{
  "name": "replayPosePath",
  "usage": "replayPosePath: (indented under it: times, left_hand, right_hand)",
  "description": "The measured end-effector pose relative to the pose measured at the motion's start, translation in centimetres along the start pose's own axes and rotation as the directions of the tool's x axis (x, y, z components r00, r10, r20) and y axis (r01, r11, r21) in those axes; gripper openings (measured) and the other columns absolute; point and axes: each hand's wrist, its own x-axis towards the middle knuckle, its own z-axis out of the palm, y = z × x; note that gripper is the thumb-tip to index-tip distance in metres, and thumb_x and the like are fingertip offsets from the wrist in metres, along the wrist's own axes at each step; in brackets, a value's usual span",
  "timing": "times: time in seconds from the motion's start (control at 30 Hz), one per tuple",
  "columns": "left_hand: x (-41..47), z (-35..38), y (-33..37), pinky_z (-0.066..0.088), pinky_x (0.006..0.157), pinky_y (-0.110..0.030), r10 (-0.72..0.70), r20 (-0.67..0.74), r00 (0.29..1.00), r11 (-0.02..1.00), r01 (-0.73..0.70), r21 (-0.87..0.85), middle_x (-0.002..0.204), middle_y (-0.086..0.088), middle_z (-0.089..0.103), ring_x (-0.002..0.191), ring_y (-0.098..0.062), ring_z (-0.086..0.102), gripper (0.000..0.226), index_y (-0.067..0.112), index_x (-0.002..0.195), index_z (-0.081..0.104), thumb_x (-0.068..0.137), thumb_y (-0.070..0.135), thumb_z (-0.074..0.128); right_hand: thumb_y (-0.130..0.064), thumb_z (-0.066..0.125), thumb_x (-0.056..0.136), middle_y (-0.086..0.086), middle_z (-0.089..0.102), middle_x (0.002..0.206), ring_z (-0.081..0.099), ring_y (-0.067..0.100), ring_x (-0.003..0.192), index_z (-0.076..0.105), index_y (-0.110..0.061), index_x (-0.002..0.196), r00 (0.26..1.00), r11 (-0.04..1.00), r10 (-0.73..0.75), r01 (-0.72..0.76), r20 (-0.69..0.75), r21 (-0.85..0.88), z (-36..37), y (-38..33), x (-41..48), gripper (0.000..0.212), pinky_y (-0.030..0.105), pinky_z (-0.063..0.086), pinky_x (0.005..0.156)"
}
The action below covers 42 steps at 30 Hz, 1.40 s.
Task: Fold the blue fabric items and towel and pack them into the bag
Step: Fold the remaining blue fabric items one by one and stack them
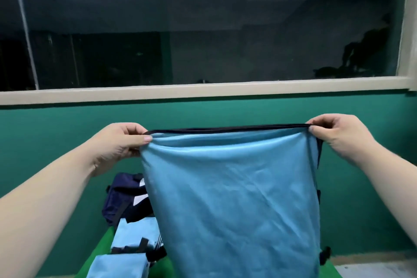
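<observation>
A light blue fabric item (237, 198) with a dark trimmed top edge hangs upright in front of me, stretched between both hands. My left hand (121, 140) pinches its top left corner and my right hand (336, 133) pinches its top right corner. Behind its lower left, a dark navy bag (126, 201) with white stripes sits on a green surface (99, 253). In front of the bag lie two folded light blue fabric pieces (133, 232), one (115, 266) nearer me. The hanging fabric hides most of the surface.
A teal wall (45, 142) stands just behind the surface, under a wide dark window with a cream sill (203, 90). A small black cord stopper (325, 254) shows at the fabric's lower right. Pale floor (372, 266) lies at the bottom right.
</observation>
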Motion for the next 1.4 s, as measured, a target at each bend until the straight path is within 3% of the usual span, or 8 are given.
replayPosePath:
  times: [0.13,0.33,0.43,0.53,0.77,1.1,1.27,1.4]
  left_hand:
    - [0.9,-0.5,1.0,0.053,0.053,-0.019,0.022,-0.052,0.998,1.0,-0.022,-0.004,0.067,-0.008,0.059,0.056,-0.01,0.06,0.02,0.001,0.076,0.059,0.065,0.006,0.074]
    - [1.2,-1.5,-4.4,0.054,0.05,-0.022,-0.128,-0.011,0.992,0.992,0.128,-0.004,0.067,-0.01,0.062,0.055,-0.015,0.06,0.066,0.01,0.064,0.069,0.015,0.039,0.102]
    - [1.9,-0.8,-7.6,0.047,0.042,-0.016,-0.201,-0.047,0.978,0.977,0.196,-0.085,0.064,-0.01,0.062,0.045,-0.01,0.058,0.043,0.007,0.07,0.07,0.043,0.024,0.099]
    - [3.9,0.0,-10.5,0.045,0.041,-0.015,-0.241,-0.119,0.963,0.966,0.226,-0.126,0.062,-0.007,0.058,0.042,-0.007,0.054,0.008,0.001,0.078,0.061,0.082,-0.004,0.065]
    - [13.7,-0.4,-13.7,0.045,0.066,-0.028,-0.314,-0.186,0.931,0.947,0.321,0.007,0.061,-0.003,0.065,0.056,-0.015,0.058,0.012,0.006,0.084,0.066,0.077,0.006,0.076]
    - [16.4,-1.5,2.7,0.055,0.072,-0.022,0.166,-0.308,0.937,0.982,-0.129,0.138,0.062,0.007,0.068,0.067,-0.008,0.061,0.01,0.013,0.08,0.069,0.084,0.004,0.074]
    - [8.5,-0.8,3.2,0.054,0.078,-0.026,0.15,-0.194,0.969,0.966,-0.102,0.236,0.078,0.0,0.068,0.074,-0.01,0.061,0.005,0.011,0.084,0.071,0.083,0.007,0.074]
    - [1.5,0.5,-0.7,0.057,0.07,-0.018,0.019,-0.12,0.993,0.955,0.018,0.296,0.076,0.0,0.069,0.072,-0.011,0.062,0.005,0.008,0.083,0.072,0.082,0.007,0.076]
  right_hand:
    - [-0.011,0.072,0.088,-0.019,0.073,0.077,0.06,-0.006,0.064,0.075,-0.025,0.085,0.998,0.997,-0.057,0.057,-0.012,0.044,-0.7,-1.2,1.0,0.014,0.003,0.044,0.063]
    - [-0.009,0.074,0.085,-0.009,0.074,0.074,0.061,0.002,0.062,0.075,-0.024,0.077,0.993,1.0,0.022,-0.022,0.118,0.005,2.1,2.4,-0.2,0.017,0.016,0.048,0.066]
    - [-0.012,0.076,0.083,-0.005,0.074,0.073,0.061,0.008,0.064,0.075,-0.028,0.074,0.977,0.996,0.094,-0.093,0.19,-0.012,4.4,5.3,-0.5,0.018,0.03,0.047,0.07]
    - [-0.011,0.077,0.083,-0.004,0.073,0.071,0.06,0.01,0.063,0.075,-0.023,0.073,0.968,0.991,0.13,-0.131,0.216,-0.007,6.8,7.9,0.4,0.015,0.031,0.046,0.069]
    - [-0.014,0.073,0.082,-0.006,0.069,0.068,0.054,0.014,0.061,0.072,-0.021,0.073,0.972,0.983,0.173,-0.159,0.162,-0.091,13.5,10.7,8.8,0.012,0.025,0.041,0.058]
    - [-0.012,0.067,0.085,-0.006,0.065,0.072,0.054,0.011,0.061,0.072,-0.021,0.077,0.981,0.969,-0.035,0.08,-0.189,0.234,4.8,-1.3,16.5,0.013,0.029,0.05,0.066]
    - [-0.004,0.065,0.091,-0.005,0.068,0.076,0.06,0.014,0.075,0.071,-0.02,0.075,0.998,0.936,-0.035,0.048,-0.046,0.349,0.2,-1.2,9.4,0.023,0.034,0.053,0.084]
    - [0.002,0.061,0.093,0.0,0.067,0.08,0.062,0.012,0.071,0.068,-0.015,0.083,0.995,0.931,0.023,-0.058,0.101,0.359,-1.0,0.6,1.3,0.021,0.02,0.057,0.073]
